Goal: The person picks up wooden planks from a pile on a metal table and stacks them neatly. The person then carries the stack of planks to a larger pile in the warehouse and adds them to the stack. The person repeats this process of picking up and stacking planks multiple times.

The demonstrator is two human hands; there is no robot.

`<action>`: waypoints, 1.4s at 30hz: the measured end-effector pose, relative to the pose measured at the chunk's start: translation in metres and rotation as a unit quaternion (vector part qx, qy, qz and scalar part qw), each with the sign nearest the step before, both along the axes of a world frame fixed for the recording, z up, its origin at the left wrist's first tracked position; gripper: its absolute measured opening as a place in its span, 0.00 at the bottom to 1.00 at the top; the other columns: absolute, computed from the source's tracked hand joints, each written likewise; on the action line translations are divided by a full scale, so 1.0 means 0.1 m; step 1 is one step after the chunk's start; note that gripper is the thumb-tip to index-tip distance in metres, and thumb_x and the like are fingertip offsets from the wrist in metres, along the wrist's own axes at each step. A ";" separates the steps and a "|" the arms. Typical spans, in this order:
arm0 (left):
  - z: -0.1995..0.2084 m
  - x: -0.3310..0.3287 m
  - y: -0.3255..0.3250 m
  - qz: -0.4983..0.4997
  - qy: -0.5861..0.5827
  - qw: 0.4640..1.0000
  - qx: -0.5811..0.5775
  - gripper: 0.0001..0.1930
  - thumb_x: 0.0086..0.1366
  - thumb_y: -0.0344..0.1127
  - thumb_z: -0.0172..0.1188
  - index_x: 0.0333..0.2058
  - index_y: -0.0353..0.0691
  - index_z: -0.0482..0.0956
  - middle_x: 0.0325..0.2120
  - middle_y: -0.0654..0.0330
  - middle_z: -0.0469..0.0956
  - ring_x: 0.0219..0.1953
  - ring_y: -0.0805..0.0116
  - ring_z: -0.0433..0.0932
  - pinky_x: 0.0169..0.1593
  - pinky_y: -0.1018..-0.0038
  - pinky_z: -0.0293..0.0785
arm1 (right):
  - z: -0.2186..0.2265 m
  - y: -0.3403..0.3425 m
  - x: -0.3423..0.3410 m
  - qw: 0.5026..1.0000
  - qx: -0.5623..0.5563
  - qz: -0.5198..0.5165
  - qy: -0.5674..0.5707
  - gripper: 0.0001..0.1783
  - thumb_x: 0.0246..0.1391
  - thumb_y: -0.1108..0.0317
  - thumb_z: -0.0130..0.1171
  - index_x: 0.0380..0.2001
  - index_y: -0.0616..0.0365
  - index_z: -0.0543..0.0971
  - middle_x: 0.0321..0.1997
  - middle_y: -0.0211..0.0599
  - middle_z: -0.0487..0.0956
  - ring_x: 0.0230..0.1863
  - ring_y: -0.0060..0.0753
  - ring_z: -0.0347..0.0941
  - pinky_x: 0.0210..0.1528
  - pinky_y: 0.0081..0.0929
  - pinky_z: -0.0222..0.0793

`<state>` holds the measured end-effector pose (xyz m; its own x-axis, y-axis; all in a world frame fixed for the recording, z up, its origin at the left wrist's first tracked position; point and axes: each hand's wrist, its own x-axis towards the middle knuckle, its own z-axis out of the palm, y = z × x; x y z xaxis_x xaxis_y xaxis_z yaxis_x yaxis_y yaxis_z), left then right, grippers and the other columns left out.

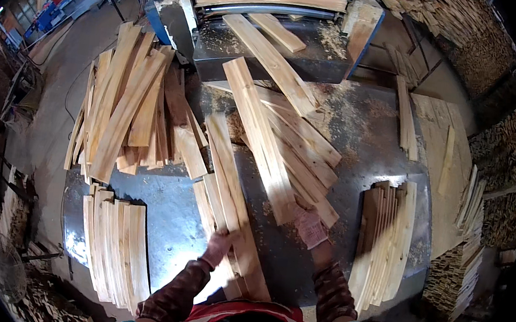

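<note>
My left hand point(218, 248), in a pale pinkish glove, is closed on the left edge of a long wooden board point(230, 183) that slants up and away from me. Narrower boards point(204, 202) lie beside and under that board. At the near end of another long plank point(257, 139), my right hand point(312, 229), gloved the same way, grips its end corner; the fingers are partly hidden. Beneath this plank several boards point(304, 137) lie fanned out, one end close to my right fingers.
Ahead stands a planer-like machine point(270, 49) with two boards on its dusty bed. A loose heap of boards point(126, 97) lies at left; neat stacks stand near left point(114, 246) and near right point(384, 243) on the metal table point(169, 227). Wood piles point(502, 168) line the right.
</note>
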<state>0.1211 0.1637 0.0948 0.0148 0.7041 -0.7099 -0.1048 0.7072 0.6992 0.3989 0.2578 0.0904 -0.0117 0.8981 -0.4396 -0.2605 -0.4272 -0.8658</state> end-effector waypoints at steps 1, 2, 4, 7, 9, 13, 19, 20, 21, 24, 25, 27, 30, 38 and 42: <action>-0.28 0.06 -0.32 0.009 0.038 0.994 -0.100 0.08 0.66 0.36 0.59 0.38 0.37 0.80 0.31 0.58 0.82 0.27 0.67 0.81 0.30 0.71 0.80 | 0.17 -0.10 -0.07 0.999 -0.016 -0.006 0.040 0.18 0.58 0.62 0.64 0.49 0.59 0.79 0.35 0.28 0.80 0.28 0.19 0.73 0.25 0.17 0.67; -0.46 0.09 -0.66 0.037 -0.033 0.996 -0.076 0.14 0.66 0.44 0.60 0.33 0.38 0.80 0.23 0.61 0.79 0.21 0.68 0.78 0.24 0.69 0.76 | 0.33 -0.21 -0.10 0.996 -0.034 -0.018 0.078 0.18 0.58 0.62 0.63 0.50 0.59 0.79 0.35 0.27 0.80 0.27 0.19 0.73 0.26 0.18 0.67; -0.25 0.20 -0.84 -0.095 0.003 0.990 -0.100 0.15 0.66 0.47 0.59 0.34 0.40 0.78 0.24 0.60 0.76 0.24 0.66 0.78 0.27 0.66 0.78 | 0.49 -0.28 -0.06 0.996 -0.064 0.025 0.051 0.21 0.60 0.64 0.61 0.55 0.60 0.76 0.35 0.27 0.80 0.25 0.18 0.72 0.24 0.18 0.66; -0.13 0.10 -0.92 -0.075 -0.201 0.961 -0.174 0.15 0.67 0.45 0.58 0.44 0.41 0.76 0.33 0.58 0.78 0.32 0.68 0.79 0.37 0.69 0.79 | 0.40 -0.52 -0.17 0.994 -0.071 0.010 0.086 0.22 0.59 0.62 0.62 0.53 0.61 0.78 0.31 0.23 0.79 0.22 0.13 0.66 0.22 0.16 0.59; -0.64 -0.08 -0.91 -0.052 -0.064 0.997 0.000 0.17 0.67 0.44 0.59 0.49 0.41 0.74 0.39 0.56 0.79 0.37 0.67 0.79 0.43 0.68 0.79 | 0.47 -0.72 -0.36 0.995 0.051 0.089 -0.006 0.21 0.59 0.64 0.61 0.54 0.60 0.79 0.34 0.23 0.81 0.21 0.11 0.64 0.21 0.16 0.58; 0.48 0.07 -0.17 0.179 -0.198 0.961 0.070 0.37 0.61 0.41 0.69 0.64 0.41 0.61 0.52 0.53 0.75 0.54 0.60 0.74 0.57 0.59 0.73 | 0.37 -1.09 -0.52 0.980 0.002 0.131 0.151 0.22 0.61 0.64 0.60 0.56 0.60 0.77 0.48 0.31 0.82 0.34 0.18 0.73 0.36 0.18 0.71; 0.41 -0.13 0.26 0.158 -0.205 0.956 0.139 0.25 0.59 0.29 0.66 0.55 0.35 0.72 0.45 0.56 0.79 0.49 0.63 0.77 0.57 0.67 0.71 | 0.42 0.00 -0.44 0.967 0.040 0.247 0.034 0.18 0.67 0.54 0.48 0.46 0.54 0.78 0.41 0.35 0.80 0.39 0.26 0.75 0.43 0.26 0.71; 0.39 -0.15 0.25 0.153 -0.212 0.955 0.140 0.25 0.59 0.28 0.65 0.56 0.35 0.72 0.45 0.56 0.79 0.49 0.63 0.77 0.57 0.67 0.71 | 0.38 0.34 -0.38 0.970 0.038 0.229 0.079 0.20 0.68 0.50 0.45 0.44 0.53 0.78 0.40 0.36 0.80 0.36 0.27 0.74 0.39 0.25 0.70; 0.37 -0.17 0.26 0.150 -0.218 0.954 0.140 0.24 0.60 0.28 0.64 0.56 0.35 0.71 0.45 0.56 0.79 0.49 0.64 0.77 0.57 0.67 0.71 | 0.41 0.70 -0.33 0.980 0.059 0.171 0.080 0.21 0.66 0.50 0.49 0.49 0.54 0.75 0.47 0.37 0.77 0.41 0.27 0.74 0.43 0.25 0.70; 0.29 -0.27 0.27 0.142 -0.242 0.956 0.088 0.24 0.61 0.28 0.63 0.56 0.35 0.71 0.45 0.56 0.78 0.49 0.64 0.77 0.57 0.68 0.71 | 0.53 1.70 -0.30 0.974 0.174 0.032 -0.139 0.36 0.60 0.48 0.59 0.64 0.59 0.67 0.68 0.42 0.68 0.55 0.27 0.73 0.54 0.25 0.70; 0.31 -0.28 0.31 0.146 -0.245 0.956 0.075 0.24 0.61 0.28 0.63 0.57 0.34 0.70 0.45 0.56 0.78 0.50 0.64 0.77 0.56 0.68 0.72 | 0.51 1.89 -0.37 0.952 0.202 0.056 -0.221 0.35 0.58 0.51 0.63 0.61 0.61 0.69 0.64 0.41 0.71 0.54 0.28 0.74 0.54 0.26 0.71; 0.40 -0.28 0.40 0.158 -0.256 0.952 0.064 0.23 0.60 0.28 0.64 0.54 0.30 0.72 0.47 0.55 0.77 0.51 0.65 0.75 0.57 0.68 0.70 | 0.43 2.23 -0.51 0.985 0.107 0.043 -0.127 0.31 0.53 0.57 0.69 0.55 0.64 0.75 0.56 0.40 0.78 0.50 0.29 0.76 0.52 0.27 0.72; 0.50 -0.28 0.48 0.180 -0.239 0.954 0.021 0.22 0.59 0.29 0.67 0.51 0.28 0.75 0.47 0.54 0.77 0.52 0.66 0.73 0.59 0.71 0.65 | 0.19 2.22 -0.61 0.999 0.013 0.016 0.048 0.24 0.51 0.61 0.71 0.47 0.64 0.80 0.45 0.36 0.82 0.44 0.28 0.79 0.47 0.28 0.75; 0.54 -0.25 0.42 0.288 -0.295 0.910 -0.042 0.24 0.65 0.48 0.63 0.54 0.40 0.73 0.31 0.64 0.77 0.26 0.66 0.76 0.29 0.68 0.78 | 0.08 0.78 -0.54 0.995 0.023 0.035 -0.089 0.25 0.58 0.47 0.62 0.47 0.58 0.80 0.46 0.32 0.80 0.39 0.22 0.74 0.39 0.27 0.72; 0.09 -0.34 0.22 0.141 -0.668 0.719 0.135 0.24 0.74 0.50 0.44 0.61 0.42 0.65 0.21 0.71 0.64 0.22 0.80 0.64 0.36 0.74 0.67 | -0.27 -0.36 -0.31 0.980 0.052 0.112 -0.158 0.32 0.59 0.45 0.59 0.54 0.64 0.77 0.50 0.37 0.80 0.48 0.29 0.76 0.50 0.27 0.73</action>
